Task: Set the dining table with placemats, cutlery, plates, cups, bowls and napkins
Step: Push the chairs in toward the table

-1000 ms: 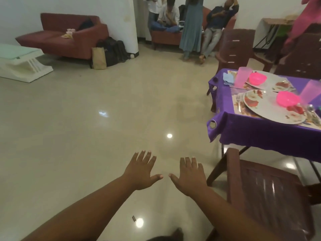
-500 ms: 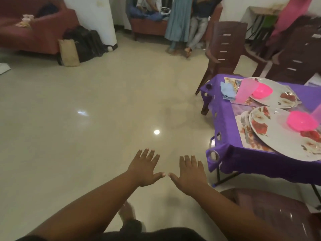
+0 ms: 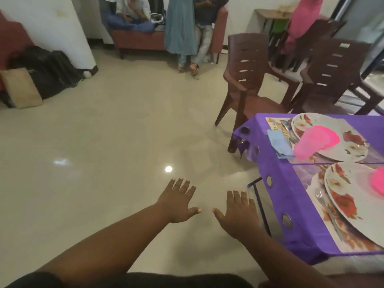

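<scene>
My left hand and my right hand are stretched out flat over the floor, fingers straight, holding nothing. To their right stands the table under a purple cloth. On it lie two floral plates, the far plate and the near plate, each on a placemat. A pink cup and a pink bowl sit at the far setting, with a folded blue napkin beside them. A fork lies left of the near plate. Another pink bowl shows at the right edge.
Brown plastic chairs stand behind the table. Several people sit and stand by a red sofa at the back. Dark bags and a tan bag lean against the wall on the left. Shiny tiled floor lies ahead.
The view has moved closer to the table and swung right, so the table looks larger and nearer. Both hands stay outstretched and open, now a little further apart.
</scene>
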